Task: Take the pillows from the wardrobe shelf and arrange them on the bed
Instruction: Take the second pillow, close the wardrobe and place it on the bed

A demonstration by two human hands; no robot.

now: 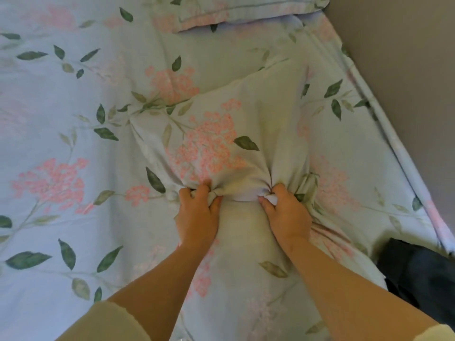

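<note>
Bare hands (198, 215) (286, 212), forearms (157, 279); cream short sleeves (105, 323), ragged hems.

I am looking at a plain grey-brown wall (406, 57) filling the upper right of the frame, running just beside the floral-sheeted bed (73, 119). Dark blue fabric (418, 274) is lying at the lower right edge.

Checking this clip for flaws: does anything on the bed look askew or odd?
The near pillow lies skewed on the bed, its cover bunched where the left hand and right hand grip it; the far pillow sits flat.
</note>
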